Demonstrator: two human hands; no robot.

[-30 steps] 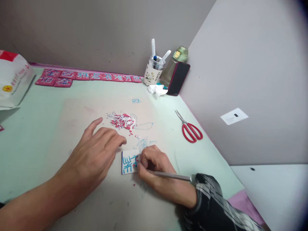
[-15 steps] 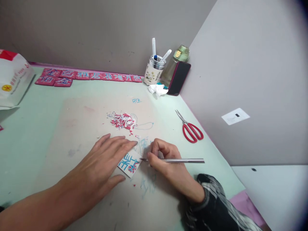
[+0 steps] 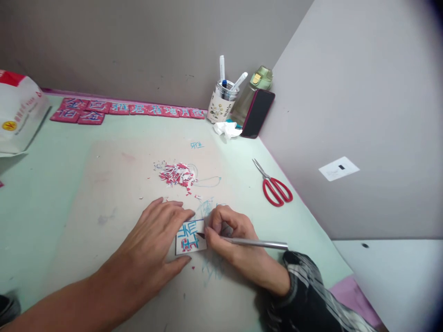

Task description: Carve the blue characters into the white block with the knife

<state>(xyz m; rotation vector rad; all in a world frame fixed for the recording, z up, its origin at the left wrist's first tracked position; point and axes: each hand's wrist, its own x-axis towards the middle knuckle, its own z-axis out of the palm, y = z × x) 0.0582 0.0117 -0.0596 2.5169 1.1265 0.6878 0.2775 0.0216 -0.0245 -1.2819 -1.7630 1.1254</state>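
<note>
A small white card (image 3: 200, 228) with blue strokes and some red cut-out patches lies on the board in front of me. My left hand (image 3: 157, 230) spans its left side, forefinger at the upper edge and thumb by the lower, holding it down. In my right hand (image 3: 230, 230) is a slim silver craft knife (image 3: 258, 242), gripped like a pen. Its dark blade tip meets the card's right part, among the blue strokes. Beyond both hands sits a pile of red and white shavings (image 3: 178, 175).
Red scissors (image 3: 277, 190) lie to the right. At the back stand a pen jar (image 3: 219, 107), a green bottle (image 3: 261, 78) and a leaning phone (image 3: 258, 113) beside crumpled tissue (image 3: 227, 130). Red lettered tiles (image 3: 138, 109) line the wall. A white bag (image 3: 24, 115) is at left.
The card has turned, so its edges now run nearly straight to me. My left hand shifted slightly with it. The knife's tip moved from the card's right edge onto its face, its handle tilting lower.
</note>
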